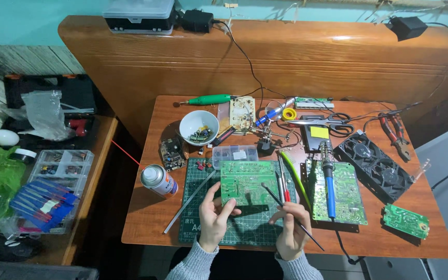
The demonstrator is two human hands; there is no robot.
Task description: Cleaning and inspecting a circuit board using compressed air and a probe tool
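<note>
My left hand (213, 220) grips the near edge of a green circuit board (247, 180) and tilts it up over the green cutting mat (197, 207). My right hand (291, 232) holds a thin dark probe (286, 210) like a pen, with its tip touching the board's right side. Red and black slim tools (283, 179) lie just right of the board. A blue-handled soldering iron (329, 190) rests on a second green board (344, 193) to the right.
On the small wooden table are a spray can (157, 180), a white bowl of parts (199, 127), a clear parts box (234, 153), a black double fan (375, 165), pliers (394, 133), scissors (322, 122) and a small green board (405, 221). A side table at left carries component trays (53, 186).
</note>
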